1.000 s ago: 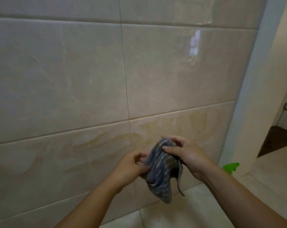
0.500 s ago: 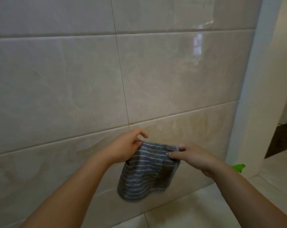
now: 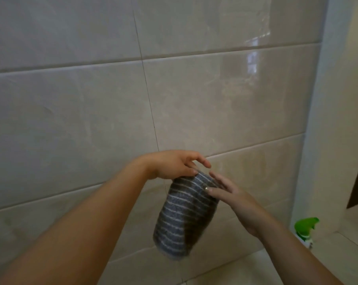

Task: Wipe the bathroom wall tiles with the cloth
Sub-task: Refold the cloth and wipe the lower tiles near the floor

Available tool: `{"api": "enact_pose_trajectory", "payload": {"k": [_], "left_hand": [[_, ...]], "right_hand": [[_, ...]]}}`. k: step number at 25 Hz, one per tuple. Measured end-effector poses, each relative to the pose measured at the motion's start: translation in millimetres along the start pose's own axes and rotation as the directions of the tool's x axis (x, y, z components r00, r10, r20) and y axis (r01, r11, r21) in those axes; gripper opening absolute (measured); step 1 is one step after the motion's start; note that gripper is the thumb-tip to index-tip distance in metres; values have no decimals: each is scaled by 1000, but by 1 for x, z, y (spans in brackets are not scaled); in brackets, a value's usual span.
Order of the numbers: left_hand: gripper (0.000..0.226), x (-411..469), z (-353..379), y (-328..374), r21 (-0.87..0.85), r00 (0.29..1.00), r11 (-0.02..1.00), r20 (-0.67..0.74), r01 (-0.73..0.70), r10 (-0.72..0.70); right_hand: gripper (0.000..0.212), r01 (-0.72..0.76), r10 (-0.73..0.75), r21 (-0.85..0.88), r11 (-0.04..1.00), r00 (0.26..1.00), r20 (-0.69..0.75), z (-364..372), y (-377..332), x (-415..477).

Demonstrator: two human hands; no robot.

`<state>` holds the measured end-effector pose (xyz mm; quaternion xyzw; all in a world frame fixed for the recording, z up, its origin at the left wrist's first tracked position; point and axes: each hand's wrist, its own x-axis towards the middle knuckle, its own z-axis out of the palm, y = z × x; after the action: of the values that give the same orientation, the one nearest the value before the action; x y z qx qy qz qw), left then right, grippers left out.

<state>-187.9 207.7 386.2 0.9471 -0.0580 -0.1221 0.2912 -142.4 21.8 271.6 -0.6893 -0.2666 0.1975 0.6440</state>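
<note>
A grey cloth (image 3: pixel 184 217) with thin white stripes hangs folded in front of the wall, a little off the tiles. My left hand (image 3: pixel 174 164) pinches its top edge from above. My right hand (image 3: pixel 229 196) holds the cloth's upper right side, thumb on the front and fingers spread along the fold. The beige glossy wall tiles (image 3: pixel 215 103) fill the view behind, with grout lines crossing just behind my hands. The cloth's lower end is blurred.
A green-topped spray bottle (image 3: pixel 305 229) stands on the floor at the wall's right end, beside a pale door frame (image 3: pixel 326 140). Light floor tiles (image 3: pixel 245 270) run along the bottom right. A doorway opens at the far right.
Both hands have risen with the cloth. The cloth was stretched flat between them and now hangs doubled over into a narrower fold. The view has tilted left.
</note>
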Motion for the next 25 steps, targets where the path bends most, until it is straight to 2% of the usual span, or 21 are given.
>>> {"api": "enact_pose_trajectory", "payload": {"k": [2,4,6,8,9,11,14,16,17,18,19,20,21,22,23,24,25], "left_hand": [[31,6,-10,7,12,997,1000,81,12,-13],[29,12,-16,10,121,998,993,66,10,-18],[29,18,-19,16,212,1000,977,25,-16,11],[29,22,-19,28,251,997,965,35,-76,70],[29,24,-17,35,272,994,957,52,-102,91],[31,27,-7,49,330,986,931,104,-154,127],[33,29,11,59,446,977,870,133,-210,168],[31,23,9,53,479,962,848,-22,-229,272],[30,17,2,46,485,924,845,-166,-226,343],[30,9,-7,35,461,852,861,-342,-215,396],[28,0,-16,21,407,754,891,-515,-203,407],[26,-9,-23,6,339,665,922,-648,-186,372],[25,-17,-26,-10,265,606,951,-734,-160,307],[26,-23,-26,-24,195,570,971,-786,-136,238],[28,-26,-24,-37,141,535,982,-824,-128,188],[29,-28,-21,-49,105,492,986,-856,-128,156],[28,-29,-17,-58,78,448,988,-885,-130,129]], "right_hand": [[65,8,-8,4,1000,996,92,-1,-3,4],[61,-23,13,56,998,983,182,-1,-9,9],[55,-155,98,211,965,961,260,1,-12,13],[55,-355,193,431,829,906,376,7,-9,18],[62,-402,202,499,768,891,406,11,-5,22],[82,-425,234,614,665,899,369,22,7,30],[55,-295,274,818,493,946,176,39,14,42],[51,-99,174,897,431,984,24,44,-1,49],[41,21,125,898,439,989,-84,41,-10,57],[30,137,94,869,475,974,-205,39,-20,64],[22,218,86,783,583,941,-326,35,-31,75],[17,291,39,614,734,884,-465,32,-43,89],[20,362,-87,380,851,811,-579,29,-54,105],[29,424,-268,105,900,725,-634,28,-69,122],[41,463,-460,-169,870,640,-616,31,-82,140],[51,473,-629,-414,778,577,-521,35,-97,157],[58,445,-760,-636,631,517,-393,41,-110,176]]}}
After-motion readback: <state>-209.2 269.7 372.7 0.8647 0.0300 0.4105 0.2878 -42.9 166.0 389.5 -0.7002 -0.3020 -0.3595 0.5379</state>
